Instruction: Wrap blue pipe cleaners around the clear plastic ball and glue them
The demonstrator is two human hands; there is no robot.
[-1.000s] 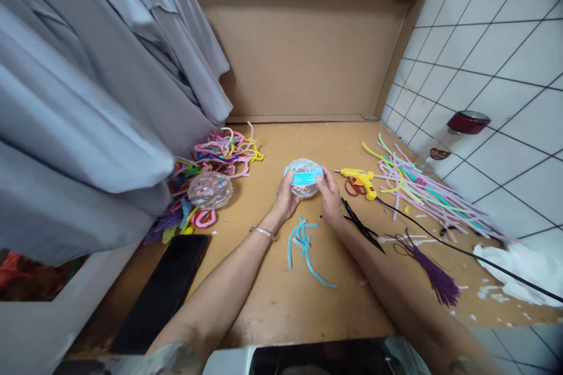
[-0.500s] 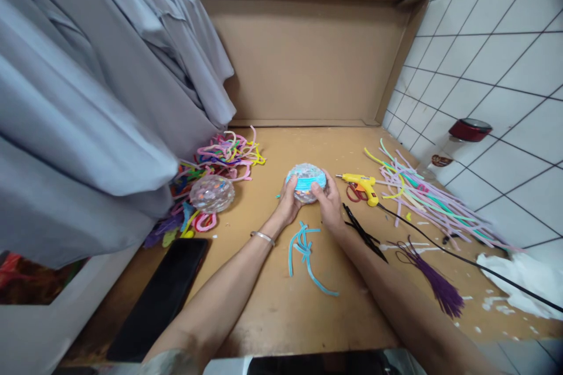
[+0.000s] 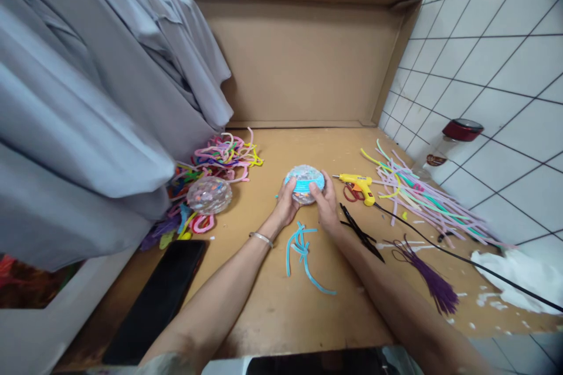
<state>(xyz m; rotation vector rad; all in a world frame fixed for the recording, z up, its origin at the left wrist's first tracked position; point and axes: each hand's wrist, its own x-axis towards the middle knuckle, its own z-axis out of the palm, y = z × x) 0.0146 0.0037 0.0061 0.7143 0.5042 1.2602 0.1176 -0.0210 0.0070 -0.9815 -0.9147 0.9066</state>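
Between both hands sits a round, clear plastic-looking ball [image 3: 303, 198] with coloured bits showing through and a band of light-blue pipe cleaners [image 3: 304, 184] across its front. My left hand [image 3: 285, 204] grips its left side, thumb on the blue band. From the right, my right hand [image 3: 324, 199] closes on it, its thumb also on the band. My fingers behind the ball are partly hidden. Loose light-blue pipe cleaners [image 3: 302, 246] lie tangled on the table just below the hands. A second, similar clear ball [image 3: 210, 195] rests to the left by a colourful pile.
Left are mixed pipe cleaners [image 3: 224, 155], a black phone [image 3: 156, 302] and draped grey cloth [image 3: 109, 99]. Right are a yellow glue gun [image 3: 358, 183], red-handled scissors [image 3: 352, 192], black pipe cleaners [image 3: 363, 231], a purple bundle [image 3: 433, 281], pastel pipe cleaners [image 3: 431, 199] and a jar [image 3: 453, 140].
Both hands keep hold of the ball, with hardly any movement of the fingers. The whole view has shifted slightly.
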